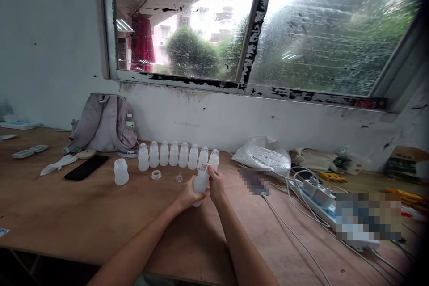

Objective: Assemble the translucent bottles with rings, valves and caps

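Observation:
A frosted white baby bottle (200, 182) is held up over the table, tilted a little. My left hand (188, 193) wraps round its body. My right hand (216, 184) has its fingers closed at the bottle's top, where a clear part shows; its exact shape is too small to tell. Behind my hands stands a row of several capped baby bottles (173, 155). An open bottle without a cap (121, 172) stands to the left. Between it and my hands lie a clear collar ring (156, 174) and a clear nipple (179, 178) on the tabletop.
On the wooden table (83, 214), a grey backpack (102, 123) leans at the wall. A black phone (86, 167) lies before it. To the right are a plastic-wrapped bag (263, 155), a power strip (351, 232) with chargers and loose cables, and a beige pouch (313, 159).

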Motion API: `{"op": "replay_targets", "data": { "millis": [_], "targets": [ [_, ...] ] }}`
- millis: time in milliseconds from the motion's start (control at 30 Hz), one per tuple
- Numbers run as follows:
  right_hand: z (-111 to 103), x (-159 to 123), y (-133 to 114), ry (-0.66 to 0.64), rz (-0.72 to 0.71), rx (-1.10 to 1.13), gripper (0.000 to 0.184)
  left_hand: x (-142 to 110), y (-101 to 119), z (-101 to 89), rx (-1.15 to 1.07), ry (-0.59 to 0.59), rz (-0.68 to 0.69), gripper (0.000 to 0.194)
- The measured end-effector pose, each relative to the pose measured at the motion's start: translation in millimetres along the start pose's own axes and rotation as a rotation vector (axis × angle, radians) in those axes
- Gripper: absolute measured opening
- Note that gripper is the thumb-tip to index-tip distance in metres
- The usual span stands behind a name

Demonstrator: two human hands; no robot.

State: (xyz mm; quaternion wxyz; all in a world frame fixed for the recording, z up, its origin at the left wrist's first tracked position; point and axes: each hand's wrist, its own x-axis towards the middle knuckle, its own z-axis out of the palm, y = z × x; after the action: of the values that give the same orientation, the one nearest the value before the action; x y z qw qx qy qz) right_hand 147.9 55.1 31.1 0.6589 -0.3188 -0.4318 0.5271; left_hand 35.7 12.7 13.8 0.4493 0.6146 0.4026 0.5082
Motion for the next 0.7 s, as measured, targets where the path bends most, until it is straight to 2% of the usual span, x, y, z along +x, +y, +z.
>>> {"op": "replay_targets", "data": {
  "millis": [133, 233, 300, 367, 467, 567, 700],
  "targets": [
    [0.8, -0.3, 1.4, 0.011, -0.075, -0.058, 0.034, -4.6, 0.3, -4.9, 0.464, 0.16, 0.117, 0.049],
    [-2.9, 2.9, 0.3, 0.029, -0.11, -0.049, 0.034, -8.0, 2.9, -10.9, 0.656, 0.175, 0.172, 0.051],
    [-9.6, 7.0, -1.4, 0.073, -0.13, -0.003, 0.036, -9.3, 2.9, -14.6, 0.658, 0.132, 0.186, 0.051],
    [-19.0, 11.5, -2.0, 0.123, -0.161, 0.008, 0.039, -9.0, 0.8, -17.2, 0.624, 0.138, 0.182, 0.051],
    [-32.3, 16.7, 2.4, 0.163, -0.257, -0.175, 0.042, -5.4, -4.4, -19.2, 0.583, 0.275, 0.128, 0.051],
    [-39.0, 19.2, 10.4, 0.131, -0.313, -0.363, 0.036, -0.4, -8.7, -20.4, 0.562, 0.356, 0.045, 0.052],
    [-39.0, 18.8, 17.0, 0.061, -0.329, -0.468, 0.03, 2.6, -11.3, -21.5, 0.557, 0.373, 0.006, 0.053]
  ]
}}
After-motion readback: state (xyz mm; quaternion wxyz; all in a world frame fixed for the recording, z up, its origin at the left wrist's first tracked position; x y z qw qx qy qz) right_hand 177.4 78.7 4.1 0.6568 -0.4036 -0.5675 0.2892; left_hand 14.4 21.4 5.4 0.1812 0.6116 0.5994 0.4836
